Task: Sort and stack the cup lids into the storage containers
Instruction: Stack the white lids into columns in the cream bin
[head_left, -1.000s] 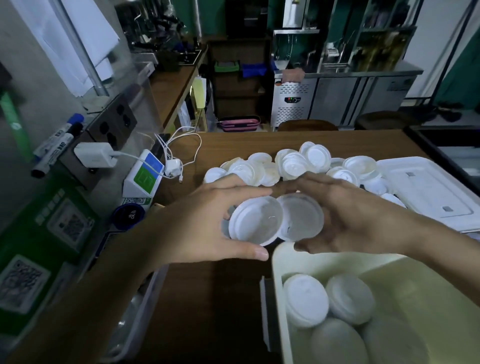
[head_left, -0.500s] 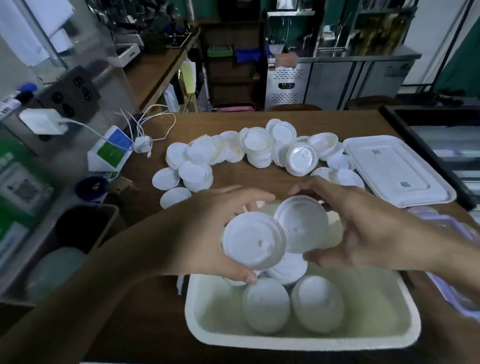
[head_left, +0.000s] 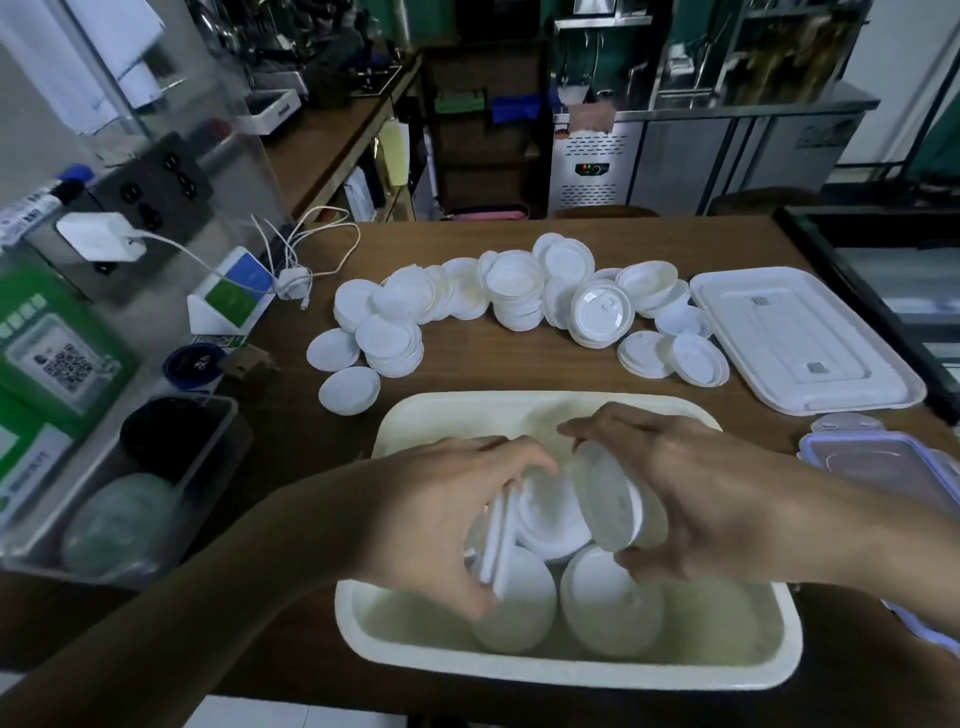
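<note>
Wooden table (head_left: 519, 371), cream container (head_left: 519, 671), lids (head_left: 613, 608)

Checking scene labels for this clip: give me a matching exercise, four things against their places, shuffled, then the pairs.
1 cream rectangular plastic tub
2 flat white rectangular plastic cover
3 white square power adapter
4 clear purple-rimmed plastic cover

A plugged in, far left
B beneath left hand and right hand, both gripping white cup lids
C far side, next to the loose lid pile
D near side, at frame's right edge

Pairs: 1-B, 2-C, 3-A, 4-D
</note>
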